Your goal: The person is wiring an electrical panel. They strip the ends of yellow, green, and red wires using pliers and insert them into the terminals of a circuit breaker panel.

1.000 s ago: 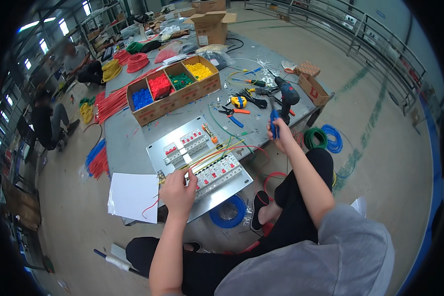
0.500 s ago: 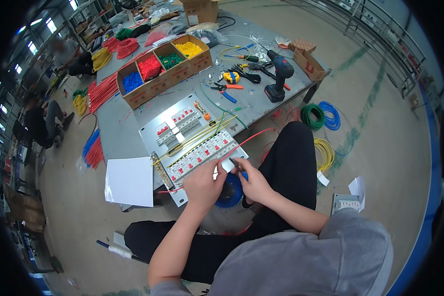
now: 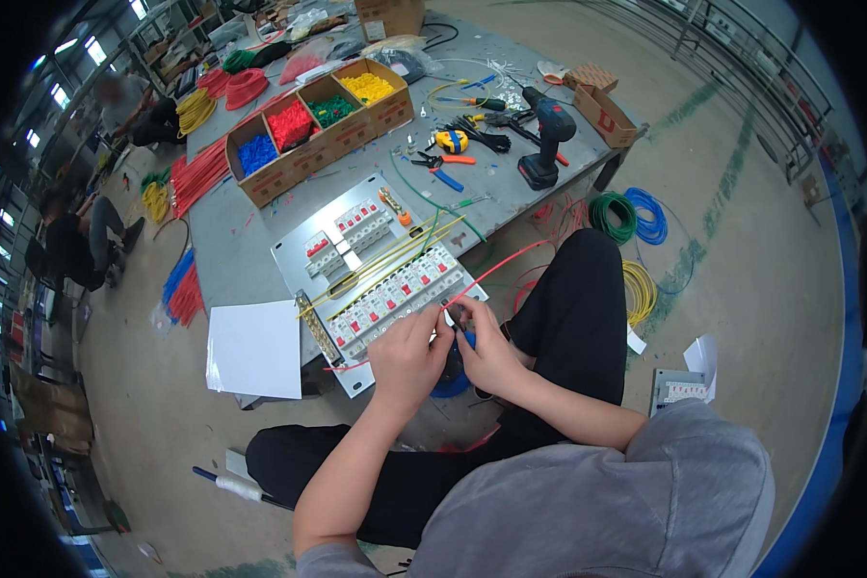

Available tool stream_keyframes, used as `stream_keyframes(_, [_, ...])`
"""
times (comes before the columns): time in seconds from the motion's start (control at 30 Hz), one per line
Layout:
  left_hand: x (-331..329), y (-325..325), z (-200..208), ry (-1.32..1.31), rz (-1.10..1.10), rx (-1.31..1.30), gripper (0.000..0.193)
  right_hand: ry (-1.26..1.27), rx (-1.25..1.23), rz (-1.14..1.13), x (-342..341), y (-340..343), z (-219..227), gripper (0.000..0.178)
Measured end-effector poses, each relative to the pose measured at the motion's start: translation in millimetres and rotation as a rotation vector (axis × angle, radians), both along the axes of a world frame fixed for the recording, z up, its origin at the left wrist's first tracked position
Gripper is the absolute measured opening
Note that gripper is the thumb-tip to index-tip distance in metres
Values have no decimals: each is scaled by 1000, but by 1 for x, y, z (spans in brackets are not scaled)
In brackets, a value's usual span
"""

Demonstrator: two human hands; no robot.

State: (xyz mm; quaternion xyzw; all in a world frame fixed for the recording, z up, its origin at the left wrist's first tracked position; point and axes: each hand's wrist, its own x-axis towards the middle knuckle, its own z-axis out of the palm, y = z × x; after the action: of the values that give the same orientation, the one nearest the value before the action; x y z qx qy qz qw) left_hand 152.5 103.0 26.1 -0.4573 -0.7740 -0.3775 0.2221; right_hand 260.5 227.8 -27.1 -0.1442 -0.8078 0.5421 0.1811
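Note:
The red wire runs from the right side of the table down to my hands, which are close together at the near edge of the breaker panel. My left hand is closed round the wire, whose other end sticks out past that hand's far side. My right hand has its fingertips by the wire and is closed on a small dark-jawed hand tool, mostly hidden by the fingers. Beyond them lies the metal panel with a row of breakers and yellow wires across it.
Beneath my hands is a blue spool. On the table stand a cardboard box of coloured caps, a cordless drill and orange-and-blue pliers. White paper lies left of the panel. Wire coils rest on the floor at right.
My right hand has moved up and in, its fingertips now beside the wire and against my left fingers. The left hand stays on the red wire with a slight shift.

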Motion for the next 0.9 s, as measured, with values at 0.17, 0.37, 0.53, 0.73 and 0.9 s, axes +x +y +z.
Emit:
stream_keyframes(0.17, [-2,1,-6,-5,5,3,12,99,505,-167,-3,3,4,38])
stream_keyframes(0.37, [6,0,1,-55,-44,-103,10,25,48,24,2,19,-19,41])
stream_keyframes(0.53, [2,-6,1,-36,-133,-210,8,144,-777,201,2,23,-9,29])
stream_keyframes(0.73, [-5,-16,5,-27,-233,-367,8,142,-634,273,-11,31,-7,31])
stream_keyframes(0.9, [-76,-73,20,-195,-45,-387,10,268,-1125,126,-33,83,13,30])
